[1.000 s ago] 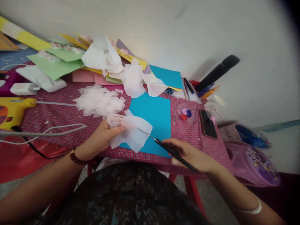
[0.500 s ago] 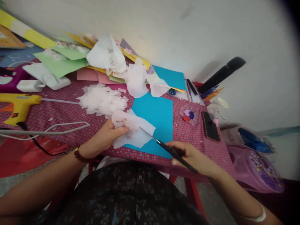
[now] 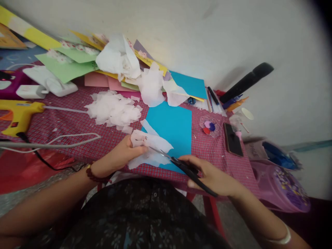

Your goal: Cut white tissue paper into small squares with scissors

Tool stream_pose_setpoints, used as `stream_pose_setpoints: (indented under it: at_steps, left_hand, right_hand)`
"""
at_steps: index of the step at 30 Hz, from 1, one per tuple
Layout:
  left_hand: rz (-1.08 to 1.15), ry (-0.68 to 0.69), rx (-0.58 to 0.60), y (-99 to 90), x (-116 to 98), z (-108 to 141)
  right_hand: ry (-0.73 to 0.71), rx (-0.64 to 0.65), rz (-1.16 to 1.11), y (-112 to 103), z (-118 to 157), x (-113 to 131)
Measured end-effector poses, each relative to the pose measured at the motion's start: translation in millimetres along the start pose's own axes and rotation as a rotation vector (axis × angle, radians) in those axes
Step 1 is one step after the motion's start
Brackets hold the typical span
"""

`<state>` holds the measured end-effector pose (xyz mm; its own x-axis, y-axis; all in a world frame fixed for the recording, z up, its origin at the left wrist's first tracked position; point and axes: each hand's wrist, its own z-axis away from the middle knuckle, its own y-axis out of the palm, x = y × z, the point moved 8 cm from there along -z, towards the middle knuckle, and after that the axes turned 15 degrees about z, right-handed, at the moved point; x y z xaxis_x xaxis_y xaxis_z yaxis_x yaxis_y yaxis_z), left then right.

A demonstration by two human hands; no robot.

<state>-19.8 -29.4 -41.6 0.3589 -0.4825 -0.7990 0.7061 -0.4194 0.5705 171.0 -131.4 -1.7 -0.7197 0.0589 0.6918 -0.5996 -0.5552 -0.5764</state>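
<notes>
My left hand [image 3: 123, 154] pinches thin white paper [image 3: 158, 141] between thumb and fingers, over the near part of a blue sheet [image 3: 171, 121]. Black-handled scissors [image 3: 186, 169] are in my right hand [image 3: 210, 174], their blades slightly parted at the paper and pointing toward my left thumb. A narrow white strip [image 3: 149, 127] lies on the blue sheet behind the held paper. Beyond my left hand is a pile of cut white pieces [image 3: 114, 110] on the checked cloth [image 3: 207, 152].
A yellow glue gun [image 3: 20, 116] and white cables [image 3: 64, 145] lie left. Crumpled white paper [image 3: 118, 58] rests on coloured cards [image 3: 62, 65] at the back. A phone [image 3: 233, 138] and a small clear dish [image 3: 209, 126] are at right.
The scissor blades have opened and reach closer to my left thumb. The held paper has shifted slightly nearer me, and a narrow strip now shows apart behind it.
</notes>
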Motion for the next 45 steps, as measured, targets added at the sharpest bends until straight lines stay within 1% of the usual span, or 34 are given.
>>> stream_pose_setpoints:
  at_steps: [2, 8, 14, 16, 19, 23, 25, 27, 30, 36, 39, 42, 45]
  left_hand:
    - [-0.016, -0.007, 0.026, 4.1, 1, 0]
    - [-0.002, -0.022, 0.048, 9.0, 3, -1]
    - [-0.03, -0.017, 0.026, 9.1, 0, -2]
    - [-0.04, -0.017, 0.0, 7.5, -1, -2]
    - [-0.034, -0.024, -0.046, 5.7, -2, -1]
    - [-0.068, -0.086, -0.037, 7.1, 0, 0]
    - [-0.116, -0.09, -0.036, 5.2, 0, 0]
    - [-0.18, -0.102, -0.013, 4.4, 2, -1]
    - [-0.271, -0.127, 0.056, 7.5, 6, -1]
    - [-0.387, -0.106, 0.147, 15.1, 8, -2]
    - [-0.421, -0.066, 0.161, 14.7, 8, -3]
    - [-0.456, -0.054, 0.164, 14.2, 9, -4]
    - [-0.47, -0.046, 0.172, 17.8, 7, -5]
  right_hand:
    - [0.005, -0.005, -0.011, 0, -2, 1]
    - [0.031, -0.014, -0.054, 1, -4, -2]
    - [0.089, -0.033, -0.091, 3, -4, -7]
    - [0.103, -0.034, -0.092, 4, -4, -7]
    - [0.085, -0.025, -0.038, 3, -2, -4]
    - [0.031, -0.031, 0.037, 2, -2, 1]
    - [0.023, -0.041, 0.045, 1, -3, 1]
    - [0.018, -0.049, 0.052, 1, -5, 1]
    - [0.02, -0.059, 0.063, 0, -7, 1]
    - [0.009, -0.037, 0.089, 2, -10, 6]
    - [0.015, -0.03, 0.073, 3, -11, 6]
    - [0.026, -0.032, 0.06, 5, -13, 4]
    - [0.031, -0.039, 0.052, 6, -14, 4]
